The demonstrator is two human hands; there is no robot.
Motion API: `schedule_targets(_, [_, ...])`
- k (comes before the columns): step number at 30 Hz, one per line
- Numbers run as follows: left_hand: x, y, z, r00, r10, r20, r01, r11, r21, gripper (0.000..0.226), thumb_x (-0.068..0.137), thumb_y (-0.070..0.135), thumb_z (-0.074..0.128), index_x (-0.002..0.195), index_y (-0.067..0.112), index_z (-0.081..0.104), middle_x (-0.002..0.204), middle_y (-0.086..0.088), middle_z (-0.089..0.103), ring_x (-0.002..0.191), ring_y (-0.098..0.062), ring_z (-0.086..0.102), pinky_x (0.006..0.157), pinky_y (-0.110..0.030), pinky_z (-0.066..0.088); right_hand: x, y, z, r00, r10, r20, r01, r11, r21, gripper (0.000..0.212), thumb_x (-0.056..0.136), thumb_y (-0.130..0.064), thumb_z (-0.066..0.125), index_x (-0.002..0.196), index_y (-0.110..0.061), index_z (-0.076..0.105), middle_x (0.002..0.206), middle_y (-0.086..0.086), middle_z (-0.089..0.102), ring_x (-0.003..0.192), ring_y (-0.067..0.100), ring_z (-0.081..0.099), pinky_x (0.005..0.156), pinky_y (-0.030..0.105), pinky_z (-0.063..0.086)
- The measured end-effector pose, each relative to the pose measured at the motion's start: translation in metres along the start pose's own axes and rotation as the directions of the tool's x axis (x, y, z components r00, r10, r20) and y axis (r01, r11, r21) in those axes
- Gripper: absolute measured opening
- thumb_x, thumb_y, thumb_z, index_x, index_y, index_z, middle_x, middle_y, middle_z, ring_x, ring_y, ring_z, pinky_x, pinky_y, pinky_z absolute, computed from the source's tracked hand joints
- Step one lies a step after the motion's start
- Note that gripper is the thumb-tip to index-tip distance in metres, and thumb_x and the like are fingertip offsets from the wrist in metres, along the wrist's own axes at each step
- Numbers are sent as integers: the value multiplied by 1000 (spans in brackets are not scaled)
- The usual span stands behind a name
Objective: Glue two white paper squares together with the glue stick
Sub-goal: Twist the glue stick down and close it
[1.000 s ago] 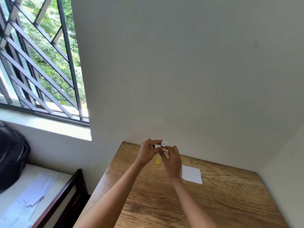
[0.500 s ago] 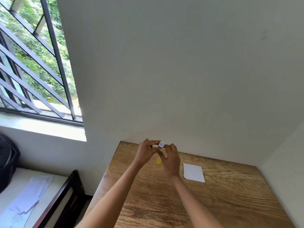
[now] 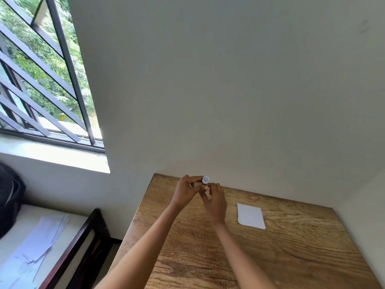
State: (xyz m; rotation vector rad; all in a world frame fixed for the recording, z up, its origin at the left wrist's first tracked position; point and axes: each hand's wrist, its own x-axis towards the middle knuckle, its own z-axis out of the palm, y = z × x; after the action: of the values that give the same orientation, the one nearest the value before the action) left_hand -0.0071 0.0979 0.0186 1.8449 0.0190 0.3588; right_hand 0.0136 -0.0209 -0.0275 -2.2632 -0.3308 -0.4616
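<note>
both my hands (image 3: 205, 195) pinch the glue stick (image 3: 205, 181) upright; i'd twist gently, keeping its tip clear of fingers.

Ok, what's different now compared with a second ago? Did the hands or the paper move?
Very little changed. Both hands, left hand and right hand, still hold the glue stick up above the wooden table, its white end toward the camera. The yellow cap seen below the hands before is now almost hidden behind them. The white paper lies where it was; the view itself shifted slightly.
</note>
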Motion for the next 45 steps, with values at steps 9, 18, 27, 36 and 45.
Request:
schedule_targets(9, [-7,-36,0,974,-132,-184,130,991,-27,20,78,3,71,97,7,69,90,-3,69,78,-3,61,65,-6,45,-6,26,-4,910,227,346,-150,960,-236,57,91,-38,52,141,-22,29,139,8,37,118,24,52,85,35,52])
schedule_targets(18, [-8,-57,9,985,-151,-85,145,987,-71,20,78,7,72,93,19,63,93,5,66,86,-5,63,70,-5,47,24,21,14,867,270,418,-170,950,-262,16,89,-30,54,95,-16,53,95,2,62,88,23,59,70,34,44])
schedule_targets(27, [-3,-67,15,991,-129,26,130,991,-25,17,79,8,71,94,14,67,87,7,68,82,-5,64,70,-9,49,25,18,-7,894,257,367,-443,629,638,30,87,-31,62,117,-29,58,88,-9,64,78,5,58,68,19,50])
schedule_targets(36, [-2,-61,23,987,-149,61,150,988,-26,18,79,11,72,97,14,69,87,2,70,79,-3,64,66,-5,48,24,18,-17,917,189,352,-368,742,560,23,79,-21,72,99,-21,61,95,1,72,92,16,69,86,42,55])
schedule_targets(45, [-3,-53,26,990,-137,23,136,990,47,14,80,12,71,92,19,70,82,5,69,75,-3,62,64,-6,46,28,16,-16,958,94,269,-192,911,365,21,76,-20,75,83,-32,60,84,-14,66,80,-5,62,68,9,48])
